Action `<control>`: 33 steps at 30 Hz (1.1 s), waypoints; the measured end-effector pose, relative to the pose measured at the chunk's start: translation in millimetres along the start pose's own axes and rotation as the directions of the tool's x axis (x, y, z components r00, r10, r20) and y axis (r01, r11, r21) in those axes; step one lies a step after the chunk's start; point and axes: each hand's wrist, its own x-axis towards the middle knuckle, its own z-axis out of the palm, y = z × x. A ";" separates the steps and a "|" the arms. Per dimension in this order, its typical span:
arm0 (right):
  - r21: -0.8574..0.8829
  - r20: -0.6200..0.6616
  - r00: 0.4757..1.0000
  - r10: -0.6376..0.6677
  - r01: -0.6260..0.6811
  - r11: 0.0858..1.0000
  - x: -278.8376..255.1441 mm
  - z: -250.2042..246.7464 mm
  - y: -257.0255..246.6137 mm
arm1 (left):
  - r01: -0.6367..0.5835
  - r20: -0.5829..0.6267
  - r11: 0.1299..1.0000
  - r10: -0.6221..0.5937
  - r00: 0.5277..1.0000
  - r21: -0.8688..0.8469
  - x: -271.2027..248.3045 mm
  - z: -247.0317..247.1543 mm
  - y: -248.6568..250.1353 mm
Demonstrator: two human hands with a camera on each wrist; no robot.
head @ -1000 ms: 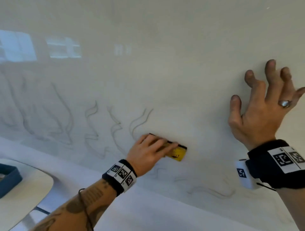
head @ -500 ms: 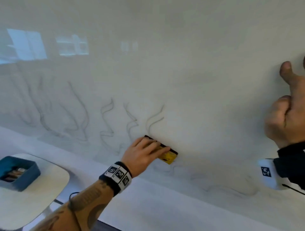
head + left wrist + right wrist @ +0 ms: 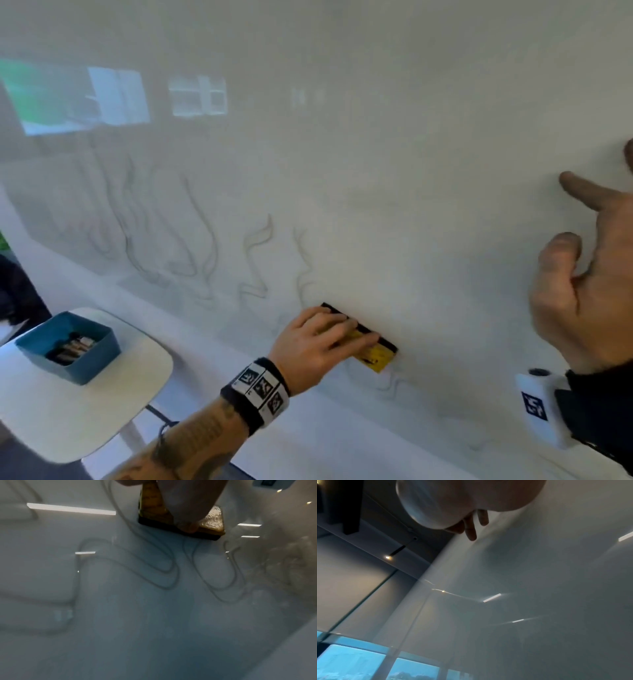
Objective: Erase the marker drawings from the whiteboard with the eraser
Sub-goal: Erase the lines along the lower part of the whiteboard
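Observation:
The whiteboard [image 3: 376, 171] fills the head view. Faint grey wavy marker drawings [image 3: 202, 246] cover its lower left part, and some lie below the eraser. My left hand [image 3: 318, 339] grips the yellow eraser [image 3: 375, 358] with a black felt edge, fingers laid across it, and presses it to the board just right of the drawings. In the left wrist view the eraser [image 3: 212, 519] sits above looping lines [image 3: 164, 568]. My right hand [image 3: 589, 274] is at the right edge, fingers spread and empty, near the board. Its fingertips [image 3: 471, 531] show in the right wrist view.
A blue bin [image 3: 68, 346] holding markers stands on a small white round table [image 3: 68, 418] at the lower left, close under the board. A white band of wall [image 3: 239, 370] runs below the board. Windows and a ceiling lamp [image 3: 387, 557] show in the right wrist view.
My left hand has slid the eraser left toward the drawings, and the rightmost wavy line above it no longer shows. My right hand curled, then stretched its fingers out again.

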 end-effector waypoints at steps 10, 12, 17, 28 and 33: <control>0.396 -0.080 0.961 -0.263 0.273 0.877 -40.9 22.4 -101.3 | 0.481 -0.289 0.876 -0.472 0.833 -0.044 68.6 -78.3 -133.2; 0.424 -0.043 0.948 -0.315 0.302 0.854 -42.9 43.0 -123.2 | 0.417 -0.200 0.909 -0.404 0.893 0.023 25.7 -49.6 -100.0; 0.400 -0.117 0.945 -0.305 0.327 0.857 -10.3 62.1 -153.6 | 0.123 0.142 0.983 -0.142 0.980 0.133 -74.4 -25.0 -86.5; 0.320 -0.136 0.970 -0.201 0.235 0.918 18.3 84.8 -218.8 | 0.369 -0.264 0.929 -0.360 0.895 -0.017 -1.8 -71.1 -196.8; 0.265 -0.095 0.961 -0.261 0.277 0.924 23.8 92.1 -249.7 | 0.095 -0.022 0.994 -0.094 0.995 0.060 -78.8 -32.8 -160.6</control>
